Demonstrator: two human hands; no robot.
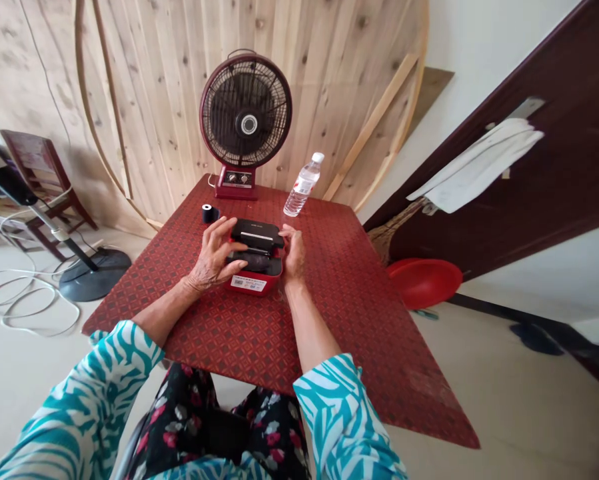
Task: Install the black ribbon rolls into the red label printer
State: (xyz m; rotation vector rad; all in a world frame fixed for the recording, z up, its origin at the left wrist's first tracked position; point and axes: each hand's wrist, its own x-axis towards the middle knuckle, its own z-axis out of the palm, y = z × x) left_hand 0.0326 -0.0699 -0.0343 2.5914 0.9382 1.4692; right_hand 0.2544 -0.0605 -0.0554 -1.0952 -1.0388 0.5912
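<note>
A small red and black device (256, 257) with an open black lid lies on the red patterned table (349, 320). A white label with a code shows on its front. My left hand (214, 257) rests on its left side, fingers spread over the black part. My right hand (293, 252) touches its right edge, fingers curled against it. A small black roll (210, 213) stands just left of the device, behind my left hand.
A red table fan (246, 120) stands at the table's far edge, a clear water bottle (304, 185) to its right. A red basin (424, 281) lies on the floor at right by a dark door. A stand base (94, 273) and white cables lie at left.
</note>
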